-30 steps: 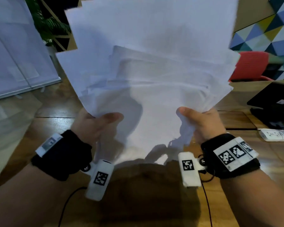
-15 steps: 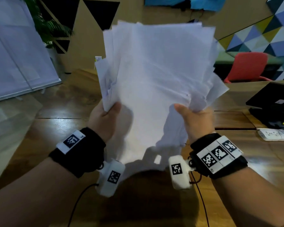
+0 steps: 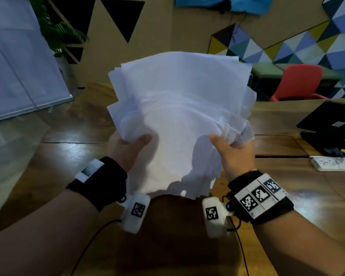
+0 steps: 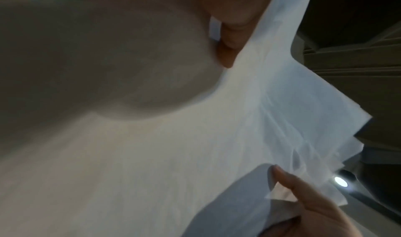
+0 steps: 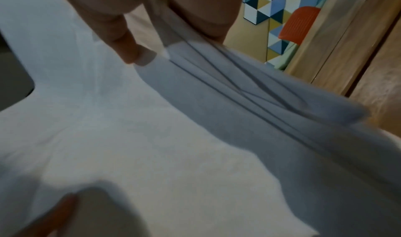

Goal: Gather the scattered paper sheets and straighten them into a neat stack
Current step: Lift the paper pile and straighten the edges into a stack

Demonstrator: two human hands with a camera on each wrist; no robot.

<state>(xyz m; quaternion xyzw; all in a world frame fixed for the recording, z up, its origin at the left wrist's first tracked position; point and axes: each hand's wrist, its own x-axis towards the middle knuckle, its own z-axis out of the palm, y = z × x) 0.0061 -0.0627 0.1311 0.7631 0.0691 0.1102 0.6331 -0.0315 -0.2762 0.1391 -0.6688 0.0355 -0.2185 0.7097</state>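
A loose bundle of white paper sheets [image 3: 179, 108] stands upright in front of me above the wooden table [image 3: 72, 160]. Its edges are uneven and fan out at the sides. My left hand [image 3: 127, 146] grips the bundle's left edge, thumb on the near face. My right hand [image 3: 233, 150] grips the right edge, where several sheets bunch and crease. The left wrist view is filled by the sheets [image 4: 195, 146], with my right hand's thumb [image 4: 303, 189] low on them. In the right wrist view the thumb [image 5: 130, 52] presses the fanned sheets [image 5: 217, 103].
A black laptop [image 3: 331, 120] and a white power strip [image 3: 331, 163] lie on the table at the right. A red chair [image 3: 299, 82] stands behind the table, a potted plant [image 3: 58, 32] at the back left. Cables trail from both wrist cameras.
The bundle has come down from near my face and the sheets have been pushed closer together, so it is narrower. Both hands have moved inward while keeping hold.
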